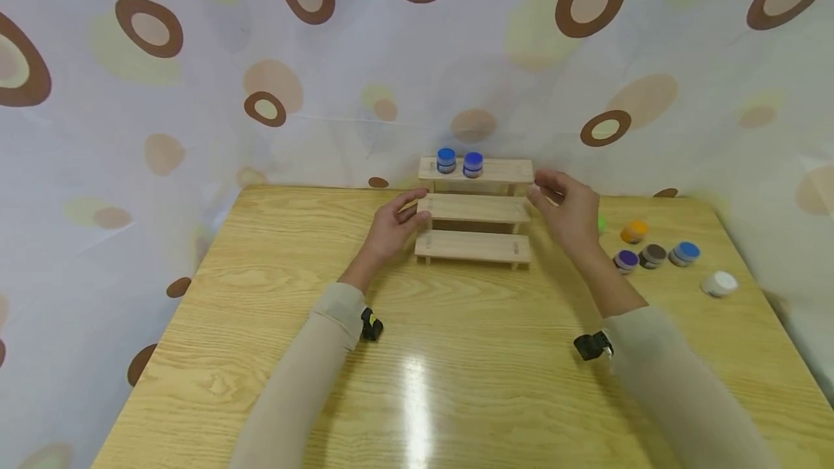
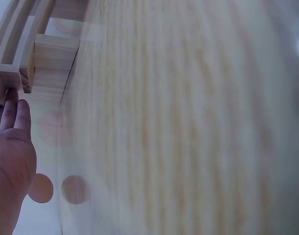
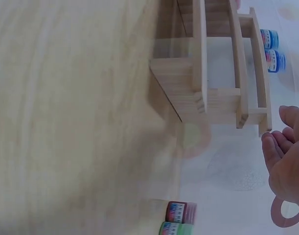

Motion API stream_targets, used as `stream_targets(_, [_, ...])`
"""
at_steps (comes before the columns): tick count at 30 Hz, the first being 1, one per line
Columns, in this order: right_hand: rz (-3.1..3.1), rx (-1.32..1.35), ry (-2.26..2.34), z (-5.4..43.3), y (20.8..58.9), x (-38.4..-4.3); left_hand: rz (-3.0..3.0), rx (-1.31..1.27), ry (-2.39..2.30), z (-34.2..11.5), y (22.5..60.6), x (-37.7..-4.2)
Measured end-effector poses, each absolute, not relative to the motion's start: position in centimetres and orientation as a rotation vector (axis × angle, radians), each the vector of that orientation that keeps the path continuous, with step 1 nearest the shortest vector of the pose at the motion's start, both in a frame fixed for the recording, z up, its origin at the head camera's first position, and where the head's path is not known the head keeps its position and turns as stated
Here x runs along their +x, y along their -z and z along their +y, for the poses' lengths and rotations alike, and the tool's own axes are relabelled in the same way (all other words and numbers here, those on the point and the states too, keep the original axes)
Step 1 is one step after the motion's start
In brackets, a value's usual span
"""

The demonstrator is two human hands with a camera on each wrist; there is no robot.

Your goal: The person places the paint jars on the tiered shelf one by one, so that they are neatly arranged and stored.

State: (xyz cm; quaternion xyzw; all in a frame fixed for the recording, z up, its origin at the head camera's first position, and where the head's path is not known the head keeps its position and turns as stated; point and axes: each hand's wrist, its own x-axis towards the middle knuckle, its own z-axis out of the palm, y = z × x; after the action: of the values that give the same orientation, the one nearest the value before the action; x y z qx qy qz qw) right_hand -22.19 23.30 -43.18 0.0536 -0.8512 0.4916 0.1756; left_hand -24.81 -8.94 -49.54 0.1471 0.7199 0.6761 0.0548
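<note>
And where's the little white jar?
In the head view, the white jar is on the right side of the wooden table, in front of and to the right of a blue jar.

A pale wall covering [image 1: 417, 49], printed with brown rings and peach and yellow-green ovals, sweeps from nine o'clock through twelve to three; below it a wood-grain tabletop [image 1: 495, 324] catches a white streak of light [image 1: 415, 411] near six o'clock

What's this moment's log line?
left hand: at left end of three-tier wooden rack | right hand: by right end of top tier | on top tier: two blue-lidded jars
</note>
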Motion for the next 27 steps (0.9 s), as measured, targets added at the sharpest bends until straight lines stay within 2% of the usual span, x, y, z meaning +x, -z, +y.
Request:
stream_targets(11, [-2.445, 0.051, -1.383, 25.6, 44.7, -17.6, 2.2, 0.463, -2.047, -8.8, 49.7, -24.9])
stream_targets(20, [-2.487, -0.002, -1.228, 29.5, 45.7, -13.4, 2.215, 0.478, -2.062, -8.9, 50.0, -25.0])
stream_targets(27, [-2.491, -0.034, -1.154, 32.7, 46.3, -11.7, 2.193, 0.471, -2.079, -8.8, 50.0, -25.0])
